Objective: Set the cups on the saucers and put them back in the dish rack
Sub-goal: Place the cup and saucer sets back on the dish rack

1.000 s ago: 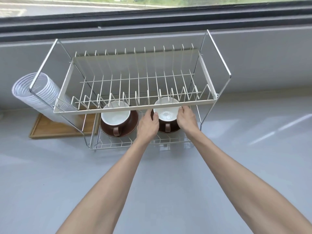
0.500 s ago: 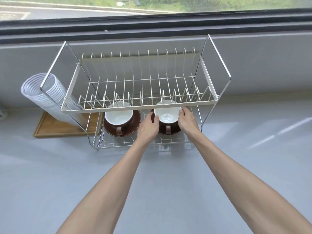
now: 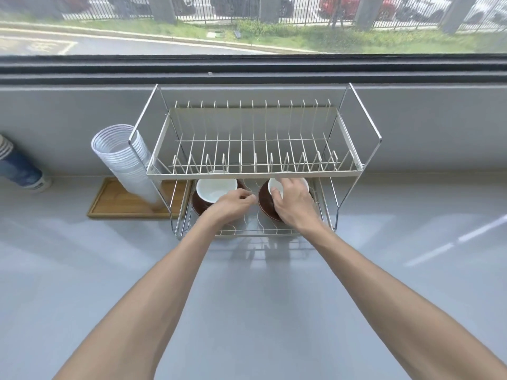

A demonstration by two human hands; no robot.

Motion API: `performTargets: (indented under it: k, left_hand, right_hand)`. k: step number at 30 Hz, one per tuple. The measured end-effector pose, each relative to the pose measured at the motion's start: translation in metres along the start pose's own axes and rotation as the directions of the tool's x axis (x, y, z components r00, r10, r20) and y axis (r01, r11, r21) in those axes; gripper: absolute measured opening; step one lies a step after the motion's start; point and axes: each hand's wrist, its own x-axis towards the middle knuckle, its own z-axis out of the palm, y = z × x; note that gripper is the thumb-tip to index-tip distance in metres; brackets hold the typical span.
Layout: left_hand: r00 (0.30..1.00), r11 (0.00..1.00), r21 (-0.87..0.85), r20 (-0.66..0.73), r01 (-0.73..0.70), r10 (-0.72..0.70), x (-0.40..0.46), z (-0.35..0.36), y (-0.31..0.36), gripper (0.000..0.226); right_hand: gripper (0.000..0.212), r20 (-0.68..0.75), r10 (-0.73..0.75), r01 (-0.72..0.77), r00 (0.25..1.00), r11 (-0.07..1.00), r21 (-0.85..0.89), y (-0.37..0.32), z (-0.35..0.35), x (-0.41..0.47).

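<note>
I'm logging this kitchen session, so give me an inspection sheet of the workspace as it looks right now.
Surface: pale grey counter, glossy, under a window.
Job's things: two-tier wire dish rack; top tier holds nothing; lower tier holds the left cup on the left saucer and the right cup on the right saucer.
Clutter: stack of clear plastic cups leaning on a wooden tray; blue-and-white paper cups at far left.
Grippers: left hand loosely curled by the left cup, contact unclear; right hand on the right cup.
Cables: nothing seen.
Surroundings: window showing grass, road, fence.
</note>
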Motion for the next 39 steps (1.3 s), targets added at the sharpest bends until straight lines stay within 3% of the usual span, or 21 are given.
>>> performTargets:
  k: [2,4,8,14,17,20,25,30,39]
  left_hand:
    - [1.000,1.000,0.012,-0.003,0.015,-0.015,-0.007,-0.012,-0.006,0.025]
    - [0.998,0.996,0.078,-0.037,0.047,-0.045,-0.014,-0.025,-0.012,0.033]
    - [0.969,0.955,0.279,-0.244,0.098,-0.028,-0.014,-0.043,-0.028,0.041]
    - [0.864,0.984,0.176,-0.500,0.038,0.056,0.002,-0.044,-0.052,0.053]
    - [0.856,0.996,0.023,-0.510,-0.084,0.084,0.014,-0.043,-0.063,0.056]
    - [0.881,0.991,-0.090,-0.471,-0.099,0.045,0.028,-0.041,-0.072,0.053]
    - [0.911,0.991,-0.136,-0.409,-0.002,-0.054,0.040,-0.036,-0.080,0.051]
    - [0.895,0.991,-0.104,-0.429,0.083,-0.120,0.045,-0.036,-0.085,0.034]
    - [0.891,0.990,-0.139,-0.453,-0.030,-0.036,0.038,-0.030,-0.089,0.029]
  right_hand:
    - [0.039,0.018,-0.083,0.083,0.996,0.996,-0.022,-0.012,0.006,-0.003]
    - [0.040,0.038,-0.124,0.126,0.992,0.991,-0.034,-0.026,0.013,-0.005]
    - [0.038,0.068,-0.084,0.081,0.994,0.995,0.052,-0.049,0.029,0.001]
    - [0.050,0.102,0.025,-0.046,0.994,0.978,0.203,-0.067,0.057,0.016]
    - [0.055,0.122,0.073,-0.102,0.990,0.964,0.248,-0.072,0.069,0.022]
    - [0.051,0.137,0.091,-0.127,0.986,0.952,0.280,-0.072,0.078,0.029]
    - [0.040,0.172,0.110,-0.162,0.979,0.930,0.331,-0.068,0.087,0.038]
    - [0.044,0.167,0.123,-0.173,0.978,0.926,0.335,-0.067,0.092,0.036]
    - [0.039,0.231,0.187,-0.249,0.955,0.927,0.279,-0.065,0.088,0.031]
